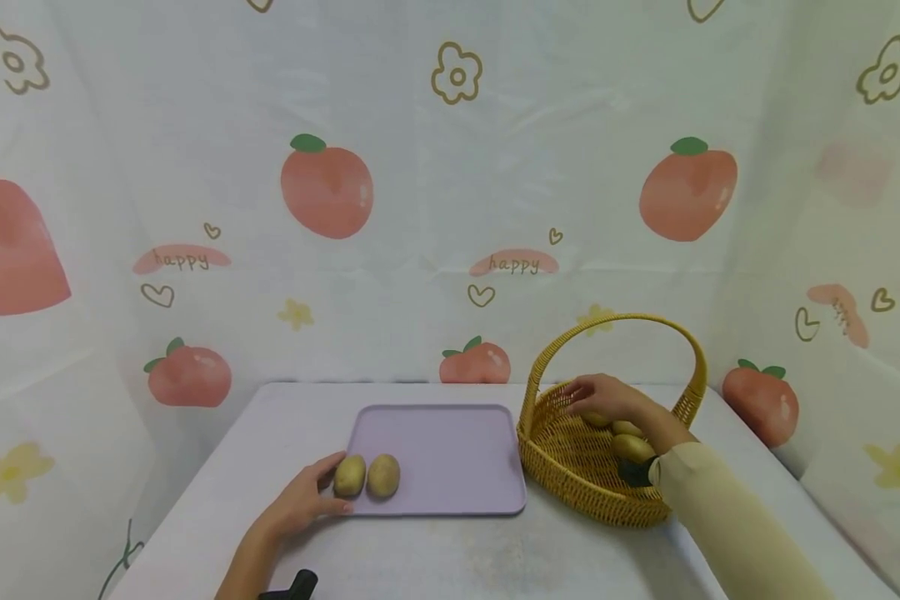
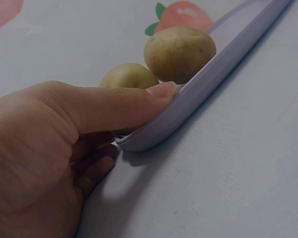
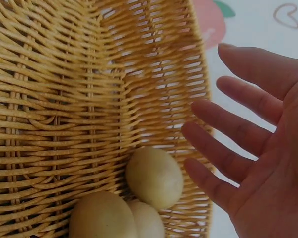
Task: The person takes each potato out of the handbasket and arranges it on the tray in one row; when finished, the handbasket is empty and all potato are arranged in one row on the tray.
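Observation:
My left hand [image 1: 297, 498] holds the near left corner of a pale purple tray [image 1: 457, 458]. In the left wrist view, its thumb [image 2: 161, 91] lies along the rim while the other fingers bend against the outer side. Two potatoes sit side by side on the tray: one [image 1: 349, 477] close to that hand, another [image 1: 383, 476] just right of it. Over the wicker basket [image 1: 562, 487], my right hand [image 3: 268, 129] has its fingers spread and holds nothing. Inside, three potatoes lie together: one [image 3: 155, 177] by the wall, a larger one [image 3: 103, 218], and a partly covered one [image 3: 148, 220].
A tall arched handle [image 1: 622, 318] rises over the basket, and the right forearm passes beside it. The basket stands close to the tray's right edge on a white-covered table [image 1: 450, 558]. Behind hangs a white curtain [image 1: 420, 317] with fruit prints.

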Motion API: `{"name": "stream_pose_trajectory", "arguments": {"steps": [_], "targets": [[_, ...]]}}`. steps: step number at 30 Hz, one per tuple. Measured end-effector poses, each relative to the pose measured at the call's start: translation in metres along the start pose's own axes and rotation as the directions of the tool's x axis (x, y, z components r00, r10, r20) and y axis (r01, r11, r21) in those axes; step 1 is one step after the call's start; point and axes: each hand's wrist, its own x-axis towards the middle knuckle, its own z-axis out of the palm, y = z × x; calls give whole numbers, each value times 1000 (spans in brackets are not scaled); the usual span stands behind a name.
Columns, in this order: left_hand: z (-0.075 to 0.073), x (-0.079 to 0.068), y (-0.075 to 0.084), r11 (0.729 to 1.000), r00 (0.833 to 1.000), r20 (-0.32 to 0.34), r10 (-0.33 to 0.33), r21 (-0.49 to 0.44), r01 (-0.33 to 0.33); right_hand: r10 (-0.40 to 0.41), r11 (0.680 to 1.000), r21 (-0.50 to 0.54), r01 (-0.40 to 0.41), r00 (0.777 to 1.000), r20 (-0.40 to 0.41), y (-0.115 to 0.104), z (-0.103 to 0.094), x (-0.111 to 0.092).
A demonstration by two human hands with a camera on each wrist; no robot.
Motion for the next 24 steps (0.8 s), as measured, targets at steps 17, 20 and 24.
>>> {"name": "stream_pose_trajectory", "arguments": {"steps": [17,20,24], "targets": [[1,0,3,1000,1000,14,16,-17,-16,136,991,15,-135,980,-143,31,3,-2],[1,-1,4,1000,1000,14,17,-15,-16,135,990,56,-129,984,-116,35,4,-3],[0,-1,5,1000,1000,5,-2,-6,2,92,994,63,-88,994,-65,43,6,-2]]}}
